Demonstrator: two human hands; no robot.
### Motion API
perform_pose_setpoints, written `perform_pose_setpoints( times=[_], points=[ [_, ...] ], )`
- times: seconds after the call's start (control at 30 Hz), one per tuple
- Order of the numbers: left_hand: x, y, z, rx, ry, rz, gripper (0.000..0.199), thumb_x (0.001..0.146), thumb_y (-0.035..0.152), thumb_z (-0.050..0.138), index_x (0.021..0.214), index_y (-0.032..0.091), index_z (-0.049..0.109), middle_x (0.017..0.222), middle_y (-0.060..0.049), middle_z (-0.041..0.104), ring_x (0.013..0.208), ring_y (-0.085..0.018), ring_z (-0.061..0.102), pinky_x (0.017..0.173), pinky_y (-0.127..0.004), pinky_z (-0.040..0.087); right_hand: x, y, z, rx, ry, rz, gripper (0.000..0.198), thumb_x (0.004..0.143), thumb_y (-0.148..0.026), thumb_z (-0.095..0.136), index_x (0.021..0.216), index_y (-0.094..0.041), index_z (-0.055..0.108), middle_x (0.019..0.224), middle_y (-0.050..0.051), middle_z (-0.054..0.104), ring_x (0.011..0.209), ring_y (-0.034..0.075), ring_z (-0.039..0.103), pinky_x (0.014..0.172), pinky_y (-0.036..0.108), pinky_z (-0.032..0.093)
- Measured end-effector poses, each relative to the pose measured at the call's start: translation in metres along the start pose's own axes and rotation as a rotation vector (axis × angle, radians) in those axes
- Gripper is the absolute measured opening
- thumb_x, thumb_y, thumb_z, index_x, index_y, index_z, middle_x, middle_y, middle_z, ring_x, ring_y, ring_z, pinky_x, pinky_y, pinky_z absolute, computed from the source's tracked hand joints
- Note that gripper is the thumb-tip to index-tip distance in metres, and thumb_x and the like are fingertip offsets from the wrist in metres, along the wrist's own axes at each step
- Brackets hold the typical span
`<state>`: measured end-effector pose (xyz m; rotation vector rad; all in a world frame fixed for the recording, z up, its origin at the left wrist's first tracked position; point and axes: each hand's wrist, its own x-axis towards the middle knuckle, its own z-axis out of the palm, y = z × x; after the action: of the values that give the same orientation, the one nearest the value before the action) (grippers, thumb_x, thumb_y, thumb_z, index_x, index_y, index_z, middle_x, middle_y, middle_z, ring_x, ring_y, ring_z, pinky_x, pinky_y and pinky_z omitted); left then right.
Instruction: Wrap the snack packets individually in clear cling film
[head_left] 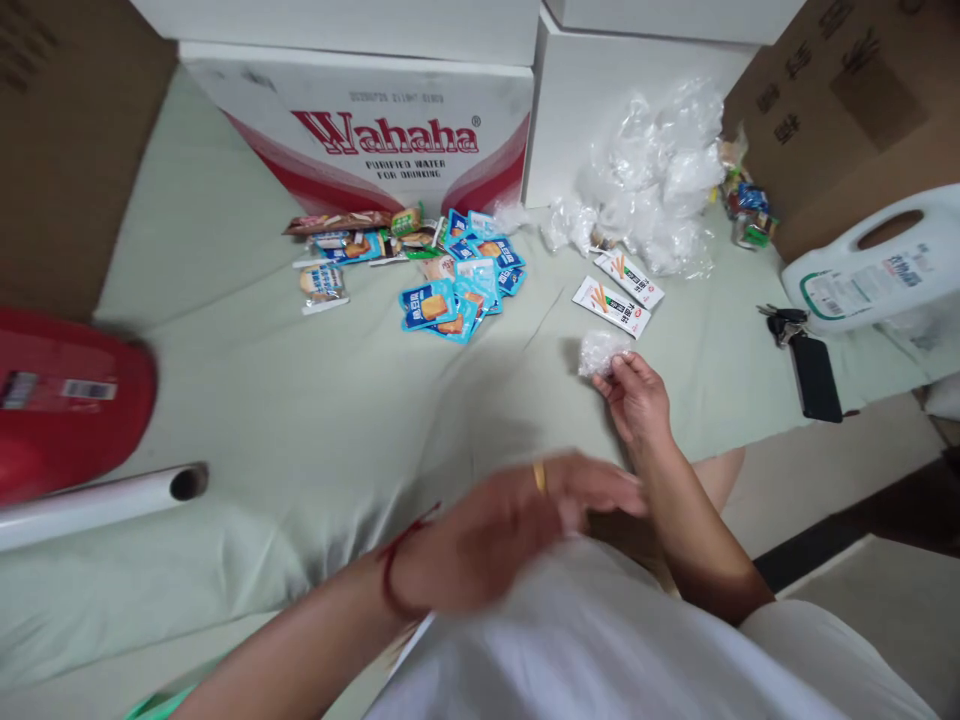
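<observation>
My right hand (637, 400) pinches a crumpled clear plastic bag (600, 353) just above the pale green sheet. Close in front of it lie two white snack packets (613, 305) with orange sticks printed on them. My left hand (517, 510), with a gold ring and a red cord at the wrist, is raised over my lap near the right forearm. It is blurred; its fingers reach to the right and nothing shows in them. Farther off to the left is a pile of blue snack packets (476, 280), beside several other wrapped snacks (352, 245).
A heap of clear plastic bags (660, 180) rests against white boxes, right of the Wahaha carton (375, 140). At right are a white jug (877, 270), keys (785, 325) and a black phone (816, 378). A red container (67, 400) and white tube (105, 505) lie at left.
</observation>
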<state>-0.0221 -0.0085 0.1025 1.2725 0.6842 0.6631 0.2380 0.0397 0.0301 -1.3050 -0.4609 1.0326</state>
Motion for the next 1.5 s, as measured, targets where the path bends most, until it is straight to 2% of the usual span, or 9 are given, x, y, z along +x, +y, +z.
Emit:
perform_pose_setpoints(
  times=[0.1,0.23,0.33,0.43,0.53,0.7,0.83,1.17,1.5],
  points=[
    [0.062,-0.012,-0.012,-0.171,0.216,-0.111,0.060,0.097,0.075,0.052,0.066,0.024,0.054,0.056,0.001,0.049,0.051,-0.014,0.050,0.053,-0.032,0.048,-0.013,0.008,-0.003,-0.077,0.032,-0.057,0.036,0.067,-0.046,0.092,0.082,-0.023,0.070,0.074,-0.004,0.059,0.063,0.009,0.052,0.054,0.021,0.051],
    [0.106,-0.050,-0.037,-0.430,0.394,-0.116,0.072,0.088,0.081,0.060,0.052,0.024,0.035,0.050,0.003,0.040,0.052,-0.013,0.051,0.056,-0.029,0.048,-0.024,0.014,-0.007,-0.085,0.041,-0.065,0.033,0.066,-0.045,0.093,0.077,-0.022,0.071,0.071,-0.004,0.058,0.060,0.008,0.046,0.048,0.021,0.039],
    [0.108,-0.067,-0.050,-0.657,0.316,-0.128,0.066,0.095,0.081,0.045,0.073,0.022,0.066,0.099,-0.011,0.076,0.107,-0.023,0.072,0.088,-0.037,0.059,-0.030,0.017,-0.010,-0.086,0.041,-0.038,0.034,0.064,-0.043,0.094,0.075,-0.021,0.071,0.072,-0.003,0.060,0.060,0.008,0.046,0.046,0.020,0.037],
    [0.103,-0.064,-0.054,-0.754,0.197,-0.144,0.068,0.098,0.077,0.037,0.117,0.025,0.075,0.154,-0.011,0.061,0.151,-0.027,0.048,0.113,-0.046,0.050,-0.033,0.019,-0.013,-0.113,0.043,-0.044,0.034,0.064,-0.042,0.095,0.075,-0.021,0.070,0.073,-0.003,0.061,0.057,0.008,0.045,0.045,0.020,0.037],
    [0.102,-0.060,-0.054,-0.802,0.144,-0.159,0.064,0.098,0.074,0.043,0.126,0.024,0.073,0.163,-0.010,0.053,0.158,-0.028,0.039,0.116,-0.047,0.047,-0.035,0.020,-0.012,-0.098,0.085,-0.035,0.037,0.063,-0.039,0.095,0.076,-0.021,0.066,0.068,-0.006,0.058,0.054,0.007,0.047,0.045,0.020,0.038],
    [0.105,-0.071,-0.053,-0.839,0.129,-0.176,0.033,0.096,0.050,0.068,0.094,0.018,0.073,0.117,-0.010,0.076,0.108,-0.020,0.071,0.096,-0.038,0.058,-0.042,0.018,0.003,-0.036,0.061,0.002,0.041,0.063,-0.041,0.094,0.083,-0.022,0.064,0.072,-0.005,0.061,0.063,0.010,0.062,0.057,0.022,0.053],
    [0.106,-0.079,-0.049,-0.732,0.203,-0.088,0.048,0.083,0.053,0.085,0.068,0.017,0.058,0.068,0.002,0.060,0.058,-0.007,0.050,0.066,-0.025,0.052,-0.050,0.024,0.014,-0.151,0.003,-0.066,0.036,0.071,-0.042,0.089,0.088,-0.022,0.064,0.074,-0.004,0.062,0.061,0.011,0.058,0.056,0.024,0.050],
    [0.101,-0.079,-0.039,-0.410,0.100,-0.103,0.057,0.072,0.065,0.088,0.084,0.019,0.057,0.072,0.005,0.058,0.056,-0.007,0.050,0.056,-0.024,0.042,-0.067,0.032,0.026,-0.623,-0.271,-0.416,0.011,0.092,-0.034,0.071,0.088,-0.024,0.072,0.085,0.001,0.066,0.075,0.015,0.057,0.071,0.030,0.046],
    [0.103,-0.085,-0.047,-0.400,-0.020,-0.068,0.031,0.073,0.039,0.083,0.071,0.018,0.060,0.068,0.004,0.055,0.064,-0.009,0.051,0.066,-0.027,0.041,-0.063,0.018,0.023,-0.127,-0.289,0.044,0.039,0.071,-0.047,0.093,0.082,-0.023,0.065,0.062,-0.007,0.050,0.053,0.009,0.040,0.053,0.024,0.034]
  ],
)
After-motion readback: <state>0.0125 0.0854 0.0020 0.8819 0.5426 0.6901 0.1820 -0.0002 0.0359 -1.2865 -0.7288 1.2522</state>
